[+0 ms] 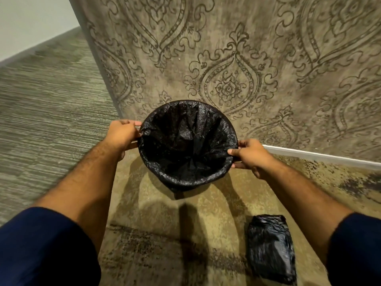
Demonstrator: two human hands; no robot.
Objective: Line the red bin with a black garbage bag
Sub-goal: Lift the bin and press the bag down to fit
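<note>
Floor of speckled tan flooring (156, 223) beside a patterned rug (247, 58). The black garbage bag (185, 145) already covers the bin's mouth, hiding any red. Left hand (121, 134) and right hand (250, 155) each pinch its folded rim at opposite sides. The film looks thin, light and slippery, best gripped at the rim. A spare bag bundle (270, 248) lies near the right forearm.

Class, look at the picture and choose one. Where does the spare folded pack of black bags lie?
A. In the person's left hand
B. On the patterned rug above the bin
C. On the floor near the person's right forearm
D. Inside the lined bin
C: the folded pack of black bags lies on the floor by the right forearm, apart from the lined bin, whose rim the left hand and right hand grip.
</note>
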